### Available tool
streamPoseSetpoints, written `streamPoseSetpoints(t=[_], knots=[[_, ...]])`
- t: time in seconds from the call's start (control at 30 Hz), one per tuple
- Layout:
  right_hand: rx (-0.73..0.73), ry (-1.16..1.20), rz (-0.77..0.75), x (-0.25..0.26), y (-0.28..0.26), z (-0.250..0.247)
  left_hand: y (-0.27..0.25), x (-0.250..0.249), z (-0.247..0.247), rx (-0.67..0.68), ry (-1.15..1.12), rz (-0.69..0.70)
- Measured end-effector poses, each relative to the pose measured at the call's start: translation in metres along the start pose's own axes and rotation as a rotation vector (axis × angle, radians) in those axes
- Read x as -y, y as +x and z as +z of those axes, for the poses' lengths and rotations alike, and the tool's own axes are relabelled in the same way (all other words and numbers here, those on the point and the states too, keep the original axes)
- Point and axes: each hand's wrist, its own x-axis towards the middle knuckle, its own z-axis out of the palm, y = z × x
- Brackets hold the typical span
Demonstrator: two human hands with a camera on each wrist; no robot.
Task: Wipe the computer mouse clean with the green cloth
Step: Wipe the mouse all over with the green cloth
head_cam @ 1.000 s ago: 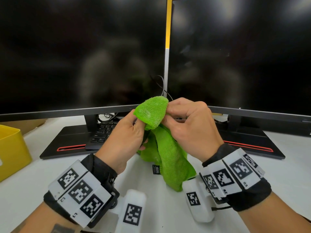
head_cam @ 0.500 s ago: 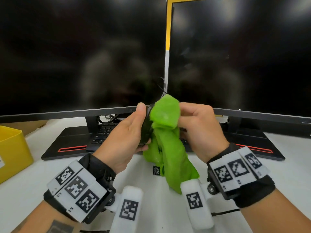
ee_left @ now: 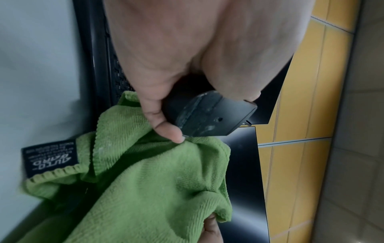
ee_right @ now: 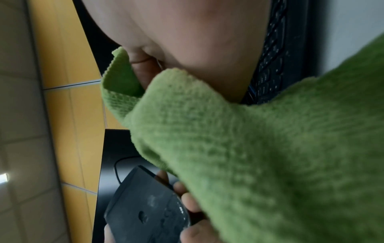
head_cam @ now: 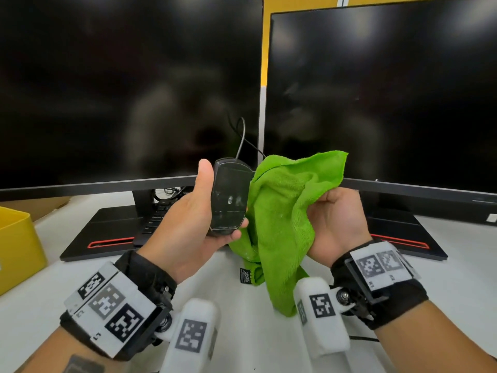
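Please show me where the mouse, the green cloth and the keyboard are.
mouse point(head_cam: 228, 196), head view, its flat underside.
green cloth point(head_cam: 282, 211), head view, middle fold.
keyboard point(head_cam: 157, 219), head view, its keys.

— What is standing on the white desk?
— Two dark monitors are standing side by side, screens unlit, reflecting faint shapes.
— Behind them?
— A yellow wall is showing through the gap.
— Anything else?
— A yellow bin is sitting at the left edge.

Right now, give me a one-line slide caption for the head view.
Left hand holds the wired black mouse underside-up while the right hand grips the green cloth beside it.
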Motion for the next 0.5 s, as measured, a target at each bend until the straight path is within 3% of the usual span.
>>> streamPoseSetpoints(t=[0.5], knots=[[0.067,0.059,-0.069,-0.005,-0.007,0.011,0.000,0.003,0.001,0.100,0.015,0.004]])
